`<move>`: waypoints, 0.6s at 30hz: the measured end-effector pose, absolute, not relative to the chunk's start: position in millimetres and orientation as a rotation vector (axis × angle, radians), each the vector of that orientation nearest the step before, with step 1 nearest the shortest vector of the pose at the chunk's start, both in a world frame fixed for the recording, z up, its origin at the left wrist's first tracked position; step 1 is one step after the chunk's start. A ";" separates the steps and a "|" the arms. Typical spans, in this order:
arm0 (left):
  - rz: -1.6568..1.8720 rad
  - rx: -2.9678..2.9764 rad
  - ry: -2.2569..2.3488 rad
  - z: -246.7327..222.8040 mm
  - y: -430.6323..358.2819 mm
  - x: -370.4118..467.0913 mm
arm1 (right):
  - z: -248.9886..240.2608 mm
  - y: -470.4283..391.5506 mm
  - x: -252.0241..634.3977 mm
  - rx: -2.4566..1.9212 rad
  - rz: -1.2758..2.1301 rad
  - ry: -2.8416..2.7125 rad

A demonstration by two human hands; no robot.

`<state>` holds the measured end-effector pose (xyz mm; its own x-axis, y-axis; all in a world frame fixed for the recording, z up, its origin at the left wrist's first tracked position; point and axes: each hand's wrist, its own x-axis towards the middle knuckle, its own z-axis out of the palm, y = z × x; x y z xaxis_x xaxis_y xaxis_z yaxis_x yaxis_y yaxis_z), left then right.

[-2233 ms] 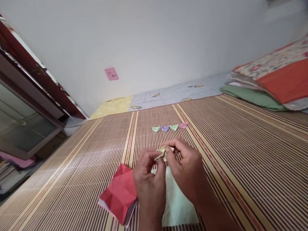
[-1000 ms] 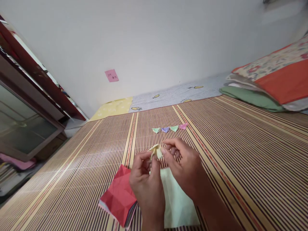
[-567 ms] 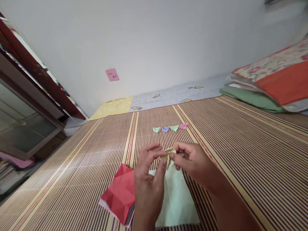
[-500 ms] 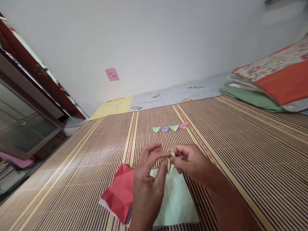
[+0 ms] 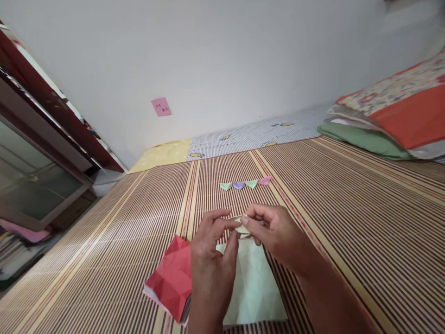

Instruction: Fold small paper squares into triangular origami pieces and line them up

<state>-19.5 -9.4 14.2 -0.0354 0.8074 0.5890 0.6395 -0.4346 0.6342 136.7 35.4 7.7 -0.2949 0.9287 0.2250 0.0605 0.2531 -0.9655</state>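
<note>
A small folded piece of pale yellow paper [image 5: 243, 227] is held between both hands, partly covered by fingers. My left hand [image 5: 213, 257] grips its left side between thumb and fingertips. The thumb and fingers of my right hand [image 5: 273, 229] pinch its right side. Below lies a pale green paper sheet [image 5: 257, 287] with creases, partly behind my left wrist. Left of that wrist sits a stack of creased papers, a red sheet [image 5: 172, 278] on top. Beyond my hands stands a row of several small folded paper pieces [image 5: 239, 186] in green, purple and pink.
A striped mat [image 5: 121, 241] covers the bed. Folded bedding [image 5: 399, 120] lies at the far right against the wall. A pink note [image 5: 161, 106] is stuck on the white wall. A cabinet with glass doors [image 5: 38, 181] stands at the left.
The pale yellow paper has turned from upright to lying more level between my fingers. My right thumb now presses on top of it. The other papers have stayed in place.
</note>
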 end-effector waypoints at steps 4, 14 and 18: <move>1.419 2.120 1.523 16.9 -10.3 -21.5 | 8.0 33.6 137.5 -0.931 1.225 -1.600; 1.360 1.518 1.284 11.1 -7.1 -17.8 | 16.4 31.0 138.8 -0.906 1.154 -1.580; 1.330 1.264 1.209 9.4 -6.5 -19.5 | 9.8 33.9 139.4 -0.878 1.171 -1.589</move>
